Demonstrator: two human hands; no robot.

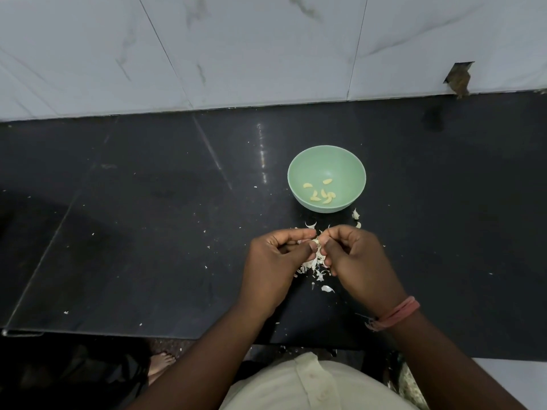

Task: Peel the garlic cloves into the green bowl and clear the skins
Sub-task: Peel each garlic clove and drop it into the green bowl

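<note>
Both hands meet over the black tabletop (148, 232), just in front of the green bowl (299, 170). My left hand (275, 261) has its fingers curled in, thumb and forefinger pinching a garlic clove (316, 241), and my right hand (355, 255) pinches the same clove from the other side, thumb tips nearly touching. I see only a pale sliver of the clove between the fingertips, so I cannot tell which way its long axis runs or how much skin is on it.

Six peeled cloves (321, 192) lie in the bottom of the bowl, curved and pointing different ways. Loose skins (318, 269) are heaped under and between the hands, partly hidden by them, with a few more scraps (355, 215) beside the bowl's near edge. A pink band (399, 312) circles the right wrist. White marbled tile (236, 48) rises behind the tabletop.
</note>
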